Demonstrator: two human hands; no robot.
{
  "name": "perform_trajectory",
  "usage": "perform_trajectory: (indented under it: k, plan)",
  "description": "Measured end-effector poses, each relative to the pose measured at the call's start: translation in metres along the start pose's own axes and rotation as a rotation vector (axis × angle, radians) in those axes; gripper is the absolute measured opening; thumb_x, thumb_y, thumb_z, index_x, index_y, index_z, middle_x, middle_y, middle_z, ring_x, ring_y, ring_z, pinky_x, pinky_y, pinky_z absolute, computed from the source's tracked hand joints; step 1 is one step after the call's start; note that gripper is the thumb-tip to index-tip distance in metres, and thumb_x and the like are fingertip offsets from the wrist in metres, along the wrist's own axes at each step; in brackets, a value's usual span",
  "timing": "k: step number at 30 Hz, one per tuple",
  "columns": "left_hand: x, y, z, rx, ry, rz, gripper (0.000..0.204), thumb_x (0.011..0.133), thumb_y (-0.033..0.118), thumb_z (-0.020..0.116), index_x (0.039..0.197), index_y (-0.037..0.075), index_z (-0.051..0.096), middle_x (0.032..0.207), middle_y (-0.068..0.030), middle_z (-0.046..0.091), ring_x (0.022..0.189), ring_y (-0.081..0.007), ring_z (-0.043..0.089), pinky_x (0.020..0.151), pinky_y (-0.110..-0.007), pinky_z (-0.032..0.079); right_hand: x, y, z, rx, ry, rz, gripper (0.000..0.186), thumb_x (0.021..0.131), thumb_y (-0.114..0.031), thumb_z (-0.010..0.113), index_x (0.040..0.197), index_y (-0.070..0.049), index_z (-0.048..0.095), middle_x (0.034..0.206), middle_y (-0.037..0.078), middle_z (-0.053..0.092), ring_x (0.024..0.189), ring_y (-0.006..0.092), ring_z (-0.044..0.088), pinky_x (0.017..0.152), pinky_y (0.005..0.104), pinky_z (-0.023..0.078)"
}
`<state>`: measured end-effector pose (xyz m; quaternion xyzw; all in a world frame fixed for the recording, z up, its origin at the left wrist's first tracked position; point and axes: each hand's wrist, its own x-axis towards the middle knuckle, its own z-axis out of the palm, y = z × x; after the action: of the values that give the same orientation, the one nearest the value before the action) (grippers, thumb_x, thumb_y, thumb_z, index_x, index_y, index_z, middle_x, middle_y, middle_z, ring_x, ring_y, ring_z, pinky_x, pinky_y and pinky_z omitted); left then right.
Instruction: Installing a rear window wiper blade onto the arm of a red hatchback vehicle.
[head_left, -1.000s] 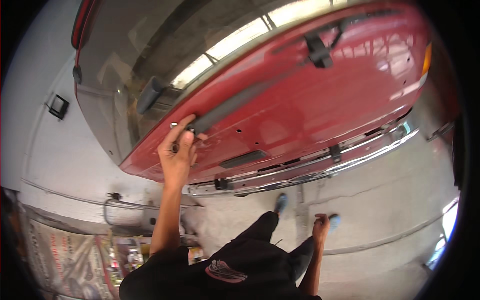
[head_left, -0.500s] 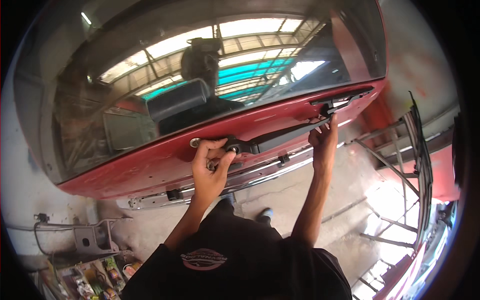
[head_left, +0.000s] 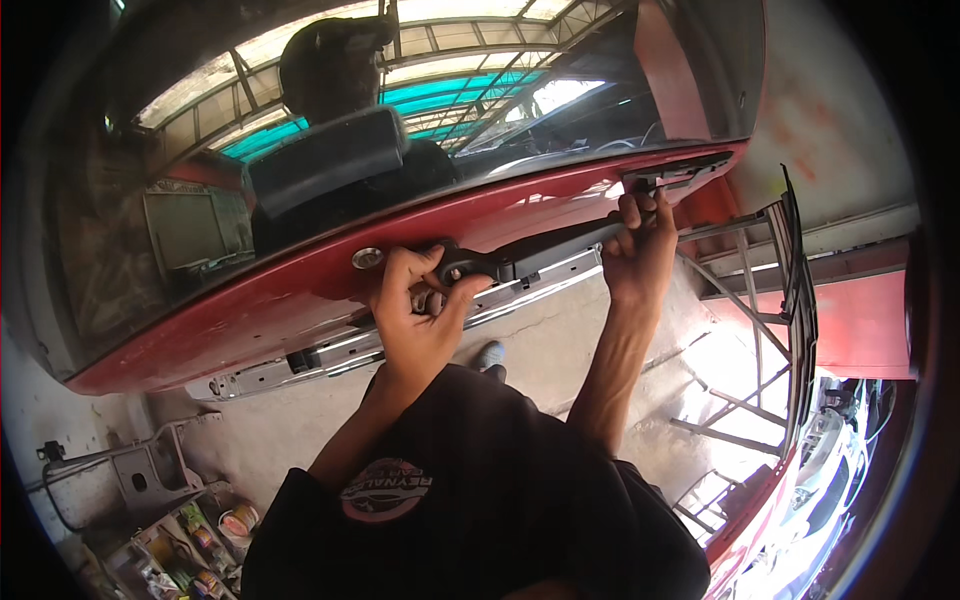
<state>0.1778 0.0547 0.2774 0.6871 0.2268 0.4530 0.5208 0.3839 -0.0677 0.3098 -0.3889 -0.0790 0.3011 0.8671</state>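
In the head view, the left hand [head_left: 415, 310] pinches the ringed pivot end of a black rear wiper arm [head_left: 560, 245] between thumb and forefinger, just beside a round silver lock [head_left: 367, 258]. The right hand [head_left: 640, 258] curls its fingers around the arm's other end, near a dark fitting [head_left: 688, 175]. The wiper arm lies lengthwise along the red tailgate [head_left: 250, 300], below the rear window [head_left: 520, 172] and above a chrome bumper [head_left: 265, 378].

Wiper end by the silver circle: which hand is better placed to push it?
Probably the left hand: its thumb and finger are on that end of the wiper, near the silver circle. The right hand holds it farther along.
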Motion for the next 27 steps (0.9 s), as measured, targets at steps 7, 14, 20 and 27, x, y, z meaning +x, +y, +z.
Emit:
perform_trajectory:
  k: [7,14,20,27]
  plan:
    - [-0.005,0.003,0.007,-0.025,0.064,-0.068,0.034,0.076,-0.002,0.079,0.092,0.003,0.049,0.077,0.0009,0.059,0.064,0.0003,0.045,0.056,-0.016,0.033,-0.027,-0.015,0.040,0.013,0.109,-0.406,0.030,0.100,-0.031,0.043,0.073,-0.017,0.038,0.057,-0.003,0.033,0.047,0.0092,0.025,0.051,0.0221,0.026]
    - [-0.007,0.006,0.015,-0.073,0.120,-0.092,0.036,0.075,-0.003,0.079,0.094,0.004,0.049,0.079,-0.0001,0.062,0.066,0.0006,0.048,0.055,-0.017,0.033,-0.082,-0.006,0.069,0.089,0.133,-0.736,0.035,0.100,-0.035,0.036,0.070,-0.019,0.028,0.049,-0.005,0.014,0.041,0.0096,0.019,0.051,0.0251,0.024]
    - [-0.008,0.003,0.012,-0.159,0.089,-0.131,0.037,0.079,-0.005,0.075,0.105,0.002,0.050,0.086,-0.0054,0.066,0.071,-0.0018,0.055,0.058,-0.017,0.037,-0.096,0.009,0.064,-0.663,0.466,-1.089,0.034,0.101,-0.032,0.029,0.070,-0.019,0.031,0.048,-0.005,0.012,0.038,0.0098,0.019,0.046,0.0258,0.023]
    - [-0.015,-0.010,0.004,-0.106,0.168,0.102,0.027,0.073,-0.008,0.079,0.096,-0.004,0.065,0.087,-0.0118,0.069,0.071,-0.0070,0.062,0.061,-0.019,0.047,-0.093,0.011,0.043,-0.120,-0.079,-0.986,0.043,0.103,-0.042,0.027,0.068,-0.020,0.036,0.042,-0.007,0.022,0.037,0.0060,0.021,0.050,0.0222,0.026]
